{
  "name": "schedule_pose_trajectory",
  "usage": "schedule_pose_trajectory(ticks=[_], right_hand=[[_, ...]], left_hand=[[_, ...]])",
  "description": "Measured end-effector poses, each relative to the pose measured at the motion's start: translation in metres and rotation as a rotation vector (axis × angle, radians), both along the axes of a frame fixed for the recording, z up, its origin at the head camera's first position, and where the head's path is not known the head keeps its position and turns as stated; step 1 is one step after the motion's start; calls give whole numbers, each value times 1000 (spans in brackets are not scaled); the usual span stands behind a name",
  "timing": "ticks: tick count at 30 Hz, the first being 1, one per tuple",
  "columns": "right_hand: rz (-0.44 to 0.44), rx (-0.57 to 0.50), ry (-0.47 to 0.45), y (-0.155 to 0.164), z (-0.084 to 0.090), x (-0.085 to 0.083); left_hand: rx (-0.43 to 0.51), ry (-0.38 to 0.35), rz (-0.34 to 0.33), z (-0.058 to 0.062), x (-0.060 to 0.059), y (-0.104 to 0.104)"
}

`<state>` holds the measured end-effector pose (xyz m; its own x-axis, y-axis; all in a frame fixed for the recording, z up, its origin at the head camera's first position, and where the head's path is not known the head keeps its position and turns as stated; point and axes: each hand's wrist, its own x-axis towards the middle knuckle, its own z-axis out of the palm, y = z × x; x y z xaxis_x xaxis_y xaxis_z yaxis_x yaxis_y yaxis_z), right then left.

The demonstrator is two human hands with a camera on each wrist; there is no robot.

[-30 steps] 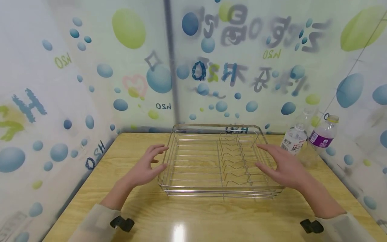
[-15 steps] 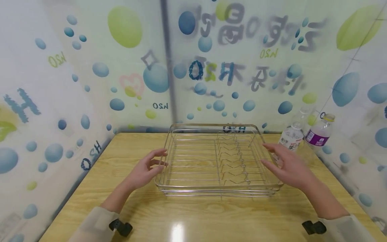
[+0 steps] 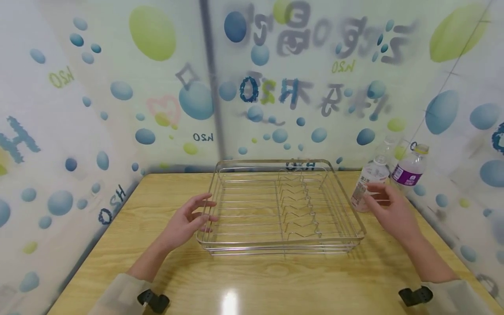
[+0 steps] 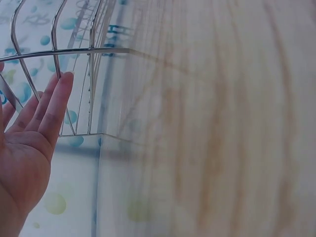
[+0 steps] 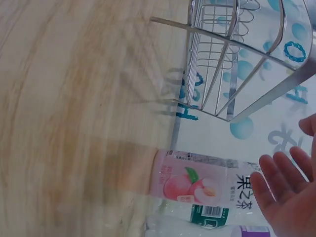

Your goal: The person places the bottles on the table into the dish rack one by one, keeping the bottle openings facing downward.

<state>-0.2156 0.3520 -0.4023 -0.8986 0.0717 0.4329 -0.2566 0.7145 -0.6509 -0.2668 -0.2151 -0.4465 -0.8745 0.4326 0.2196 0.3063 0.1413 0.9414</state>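
Left hand [image 3: 182,226] is at the left end of the rack [image 3: 275,242], fingers spread and loosely bent toward the wires; it grips nothing. Right hand [image 3: 395,218] is apart from the rack's right end, fingers slightly bent, beside the peach bottle [image 3: 372,174]; no hold on the bottle shows. Whether the left fingertips touch the wires cannot be told with certainty, since they overlap in view. The rack sits upright on the table [image 3: 244,280], between the hands. The peach bottle stands upright just beyond the rack's right end, near the purple bottle [image 3: 409,173].

Step in hand, as judged: positioning the hands, the left at the rack, the right at the bottle. To take the bottle, the next move calls for thumb and fingers closing round its label, clear of the rack; to adjust the rack, even contact at both ends.
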Motion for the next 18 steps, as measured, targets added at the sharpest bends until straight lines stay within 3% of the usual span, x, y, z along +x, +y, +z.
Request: schedule_pose_trajectory(ticks=[8,18], right_hand=[[-175,-113,-23,12,0,-5],[-295,-113,24,14,-2,-24]], left_hand=[[-6,8,0,1,-1,-2],[-19,5,5,0,-1,-1]])
